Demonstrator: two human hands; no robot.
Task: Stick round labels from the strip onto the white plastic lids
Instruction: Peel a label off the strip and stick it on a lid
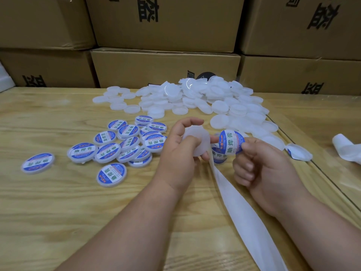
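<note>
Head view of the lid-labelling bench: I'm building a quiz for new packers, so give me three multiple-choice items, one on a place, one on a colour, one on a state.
1. Where does the pile of labelled lids lie relative to the left hand?
A. To its left
B. To its right
C. Under the cardboard boxes

2. What is the main colour of the round label's outer band?
A. Red
B. Blue
C. Black

3. What state is the blank white lid in?
A. Lying in the unlabelled pile
B. Already labelled
C. Held in the left hand, still bare

Answers: 1 A, the labelled lids spread on the wooden table left of that hand. 2 B, blue rings a white centre band with green characters. 3 C, the left fingers curl round it while the right hand pinches the label, above the backing strip.
</note>
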